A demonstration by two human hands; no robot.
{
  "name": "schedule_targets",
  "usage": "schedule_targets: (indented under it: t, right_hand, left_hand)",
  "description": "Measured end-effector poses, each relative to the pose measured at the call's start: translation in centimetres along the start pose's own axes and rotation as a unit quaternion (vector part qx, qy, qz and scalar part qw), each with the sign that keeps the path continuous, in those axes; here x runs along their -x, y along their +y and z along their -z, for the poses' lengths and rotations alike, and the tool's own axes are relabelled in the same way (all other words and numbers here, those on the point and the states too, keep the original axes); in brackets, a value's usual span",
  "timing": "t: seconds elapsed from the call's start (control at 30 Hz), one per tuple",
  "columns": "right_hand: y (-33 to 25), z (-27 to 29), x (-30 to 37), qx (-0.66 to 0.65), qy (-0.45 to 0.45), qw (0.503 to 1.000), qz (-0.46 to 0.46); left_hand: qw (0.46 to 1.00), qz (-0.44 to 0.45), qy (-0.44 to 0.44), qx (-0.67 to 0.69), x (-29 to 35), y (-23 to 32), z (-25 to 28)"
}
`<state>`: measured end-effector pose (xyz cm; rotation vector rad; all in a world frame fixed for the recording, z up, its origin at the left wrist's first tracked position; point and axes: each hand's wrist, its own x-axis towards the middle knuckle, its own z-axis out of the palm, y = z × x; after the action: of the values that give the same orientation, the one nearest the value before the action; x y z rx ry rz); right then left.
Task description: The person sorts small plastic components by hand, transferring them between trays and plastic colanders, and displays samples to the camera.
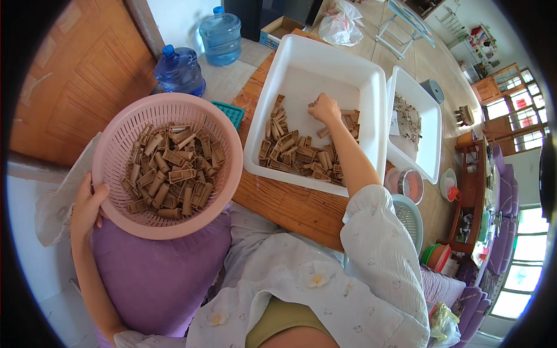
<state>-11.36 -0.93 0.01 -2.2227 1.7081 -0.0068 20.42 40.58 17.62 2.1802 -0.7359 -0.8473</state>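
Observation:
A pink plastic basket full of brown, trough-shaped plastic pieces rests on a purple cushion at my left. My left hand grips its rim, thumb over the edge. In front of me is a deep white tub with more of the brown pieces heaped on its near and left side. My right hand reaches into this tub above its bare far part, fingers curled closed. What they pinch, if anything, is too small to tell. Some pieces lie beside my right wrist.
The tub stands on a wooden table. A second white tub with small scraps is to its right, near a clear round container. Behind the basket are a teal tray and two blue water jugs. A wooden door is at left.

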Motion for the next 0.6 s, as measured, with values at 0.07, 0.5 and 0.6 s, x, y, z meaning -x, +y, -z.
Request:
schedule_targets:
  t: [0.07,0.5,0.6]
  right_hand:
    - [-1.2,0.3,-0.2,-0.033,0.006,0.999,0.004]
    - [-14.2,9.7,10.0,-0.334,-0.179,0.777,0.503]
    - [-7.4,8.0,4.3,-0.226,-0.066,0.902,0.361]
  left_hand:
    - [1.000,-0.004,0.003,0.000,0.1,-0.1,0.1]
    - [1.000,-0.004,0.010,-0.010,-0.2,-0.3,-0.1]
    - [1.000,-0.016,0.013,-0.007,0.0,-0.3,0.0]
